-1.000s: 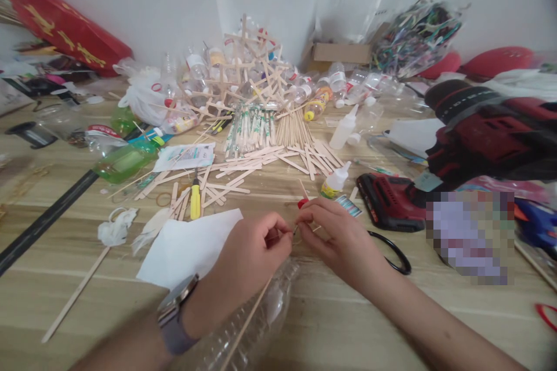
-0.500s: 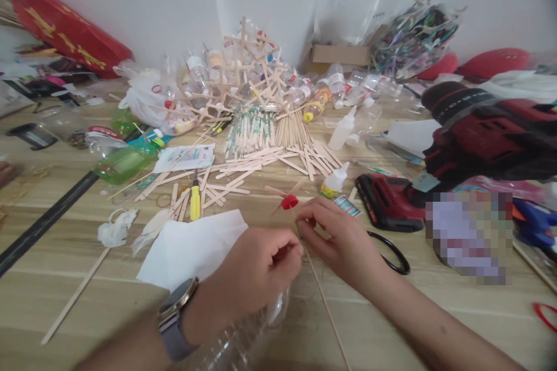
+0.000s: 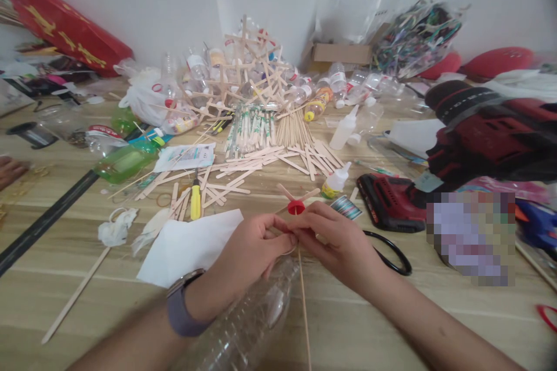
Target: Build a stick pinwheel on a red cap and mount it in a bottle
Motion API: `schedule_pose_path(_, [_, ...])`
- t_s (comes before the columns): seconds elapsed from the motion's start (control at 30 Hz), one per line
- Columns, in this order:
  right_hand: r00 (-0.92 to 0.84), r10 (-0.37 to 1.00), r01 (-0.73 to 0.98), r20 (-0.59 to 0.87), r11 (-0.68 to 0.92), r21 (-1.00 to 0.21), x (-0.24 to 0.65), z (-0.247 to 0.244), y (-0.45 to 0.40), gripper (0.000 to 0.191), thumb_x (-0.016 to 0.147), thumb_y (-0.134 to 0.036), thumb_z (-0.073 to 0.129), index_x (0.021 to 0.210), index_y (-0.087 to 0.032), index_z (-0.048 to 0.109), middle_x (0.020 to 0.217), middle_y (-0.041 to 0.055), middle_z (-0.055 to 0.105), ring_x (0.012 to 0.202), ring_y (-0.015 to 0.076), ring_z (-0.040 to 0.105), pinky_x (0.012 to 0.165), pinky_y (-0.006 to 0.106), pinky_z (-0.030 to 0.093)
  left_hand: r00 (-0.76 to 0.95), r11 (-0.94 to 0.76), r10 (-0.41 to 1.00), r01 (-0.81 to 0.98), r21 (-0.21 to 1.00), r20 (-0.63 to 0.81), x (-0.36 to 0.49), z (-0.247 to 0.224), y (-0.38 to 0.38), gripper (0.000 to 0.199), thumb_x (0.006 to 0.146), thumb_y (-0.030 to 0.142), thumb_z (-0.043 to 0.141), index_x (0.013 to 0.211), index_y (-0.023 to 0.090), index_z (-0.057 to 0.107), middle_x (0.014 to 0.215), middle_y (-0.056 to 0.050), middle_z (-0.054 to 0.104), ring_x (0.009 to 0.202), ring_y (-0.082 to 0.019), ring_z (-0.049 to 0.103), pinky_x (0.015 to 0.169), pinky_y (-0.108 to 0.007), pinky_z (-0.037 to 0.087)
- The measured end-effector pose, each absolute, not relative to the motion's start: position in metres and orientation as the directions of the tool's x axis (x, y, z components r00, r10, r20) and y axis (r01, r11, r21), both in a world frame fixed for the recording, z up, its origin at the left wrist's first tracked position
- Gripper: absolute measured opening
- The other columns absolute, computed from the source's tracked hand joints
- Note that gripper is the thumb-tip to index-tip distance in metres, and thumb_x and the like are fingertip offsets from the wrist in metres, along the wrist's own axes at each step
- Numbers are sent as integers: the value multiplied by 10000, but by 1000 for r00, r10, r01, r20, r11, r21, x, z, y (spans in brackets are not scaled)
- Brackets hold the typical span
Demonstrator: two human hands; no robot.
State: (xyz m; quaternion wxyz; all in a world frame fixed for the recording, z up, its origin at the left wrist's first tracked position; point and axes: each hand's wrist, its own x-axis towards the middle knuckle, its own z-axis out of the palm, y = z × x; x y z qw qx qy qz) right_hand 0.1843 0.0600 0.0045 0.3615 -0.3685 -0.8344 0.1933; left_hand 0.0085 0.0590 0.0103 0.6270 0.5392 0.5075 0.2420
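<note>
A thin wooden skewer (image 3: 304, 307) runs from the bottom edge up to a red bottle cap (image 3: 296, 207), with crossed wooden sticks (image 3: 285, 191) just behind the cap. My right hand (image 3: 337, 240) pinches the skewer below the cap. My left hand (image 3: 256, 243), with a watch on its wrist, is closed and its fingertips meet those of my right hand beside the skewer; what they grip is too small to make out. Under my left forearm lies a clear plastic bottle (image 3: 248, 324). White paper (image 3: 187, 249) lies left of my left hand.
A red and black power drill (image 3: 487, 133) stands at the right, near a black ring (image 3: 402, 261). Glue bottles (image 3: 343, 129), loose craft sticks (image 3: 230, 168), a yellow screwdriver (image 3: 195, 202) and a green bottle (image 3: 126, 161) lie ahead. Another person's hand (image 3: 12, 171) is at the left edge.
My left hand has moved up to meet my right fingertips. The skewer's lower end has swung left, and the red cap has shifted slightly right. More of the other person's hand shows.
</note>
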Motion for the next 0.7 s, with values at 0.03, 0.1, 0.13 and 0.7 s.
schedule_pose_path(0.03, [-472, 749, 471, 466, 660, -585, 185, 3, 60, 193, 903, -99, 525, 957, -181, 691, 807, 46, 627, 719, 152, 606, 612, 239, 494, 369, 315, 848, 226, 922, -381, 9, 9, 59, 157, 794, 334, 606, 808, 177, 614, 409, 102, 432, 329, -61, 314, 363, -206, 180])
schedule_pose_path(0.1, [-474, 744, 462, 471, 665, -587, 185, 2, 60, 201, 904, -94, 529, 968, -184, 696, 810, 45, 623, 722, 149, 609, 611, 233, 493, 366, 336, 846, 199, 920, -388, 9, 7, 59, 153, 776, 325, 616, 792, 174, 613, 438, 97, 453, 330, -55, 315, 357, -203, 183])
schedule_pose_path(0.13, [-475, 742, 455, 473, 667, -589, 185, 1, 60, 200, 902, -91, 535, 969, -184, 698, 811, 44, 622, 725, 148, 611, 614, 231, 493, 365, 341, 846, 188, 921, -388, 9, 6, 60, 147, 771, 318, 616, 786, 171, 613, 453, 94, 464, 335, -53, 319, 357, -202, 188])
schedule_pose_path(0.7, [-497, 858, 573, 129, 436, -694, 182, 21, 49, 124, 892, -102, 527, 858, -206, 586, 803, 11, 673, 736, 164, 633, 641, 260, 471, 383, 452, 814, 57, 890, -437, 10, 7, 61, 260, 784, 424, 616, 754, 179, 533, 441, 95, 444, 365, -44, 301, 379, -191, 165])
